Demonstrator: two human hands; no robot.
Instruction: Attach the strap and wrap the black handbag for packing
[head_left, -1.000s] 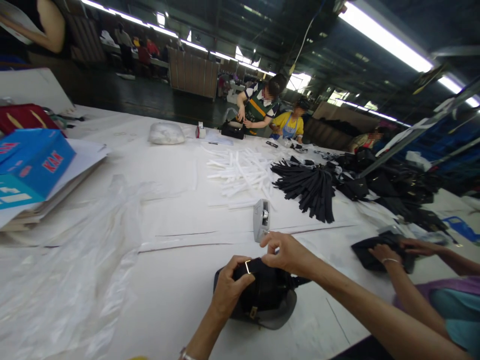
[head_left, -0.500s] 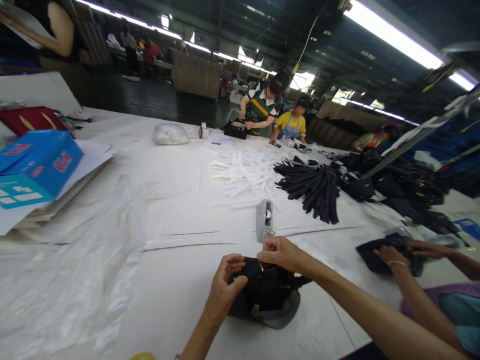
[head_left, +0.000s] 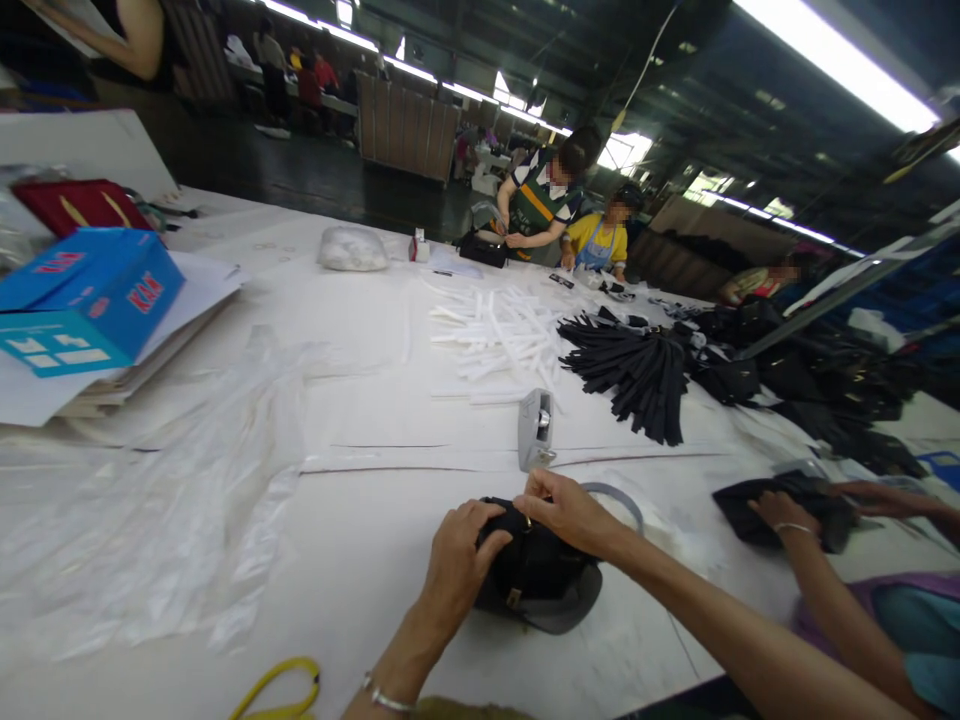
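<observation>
A small black bag (head_left: 534, 578) with brass fittings lies on the white table (head_left: 360, 520) just in front of me, on a grey piece. My left hand (head_left: 459, 560) is curled over the bag's left top edge and grips it. My right hand (head_left: 562, 508) pinches the bag's top right edge, fingers pressed together. A grey tape dispenser (head_left: 534, 430) stands just beyond my right hand.
A co-worker's hands (head_left: 780, 510) hold a black piece (head_left: 780, 495) at right. Black straps (head_left: 637, 370) and white strips (head_left: 502, 335) lie mid-table. A blue box (head_left: 90, 300) sits on papers at left, clear plastic sheeting (head_left: 172, 500) near it. Yellow scissor handles (head_left: 277, 690) lie at the near edge.
My hands have drawn closer together over the bag; the brass buckle seen a second ago is covered. The view has tilted down, showing the yellow handles.
</observation>
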